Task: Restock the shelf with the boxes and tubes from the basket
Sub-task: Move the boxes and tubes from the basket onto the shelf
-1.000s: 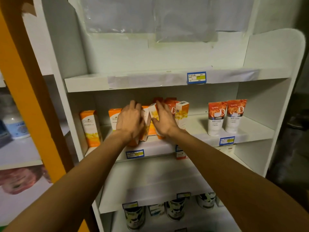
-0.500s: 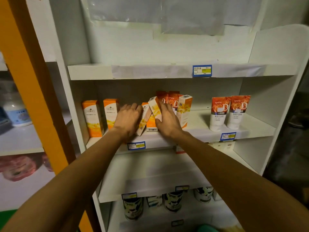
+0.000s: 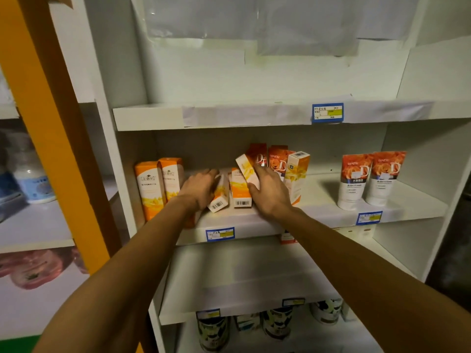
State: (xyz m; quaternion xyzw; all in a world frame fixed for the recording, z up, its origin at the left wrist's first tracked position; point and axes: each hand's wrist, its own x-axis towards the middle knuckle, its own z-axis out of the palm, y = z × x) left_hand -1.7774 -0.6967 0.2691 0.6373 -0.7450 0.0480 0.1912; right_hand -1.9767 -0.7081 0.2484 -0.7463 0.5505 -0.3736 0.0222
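Observation:
On the middle shelf [image 3: 318,215] two orange-and-white boxes [image 3: 153,187] stand upright at the left. My left hand [image 3: 200,187] grips a tilted box [image 3: 219,197] whose barcode end faces me. Another box [image 3: 240,192] stands beside it. My right hand [image 3: 270,192] holds a slanted box [image 3: 247,171] that leans against orange tubes [image 3: 276,161] behind. A further box [image 3: 297,171] stands upright just right of my right hand. Two orange-and-white tubes [image 3: 369,177] stand at the right of the shelf. The basket is out of view.
The shelf above [image 3: 229,115] and the shelf below [image 3: 242,284] carry blue price tags on their edges. Jars [image 3: 277,324] sit on the bottom level. An orange post [image 3: 51,123] rises at the left, with a white bottle [image 3: 31,179] on the neighbouring shelf.
Two boxes now stand together at the shelf's left end. My left hand has moved right onto a tilted box, and my right hand still holds the slanted box.

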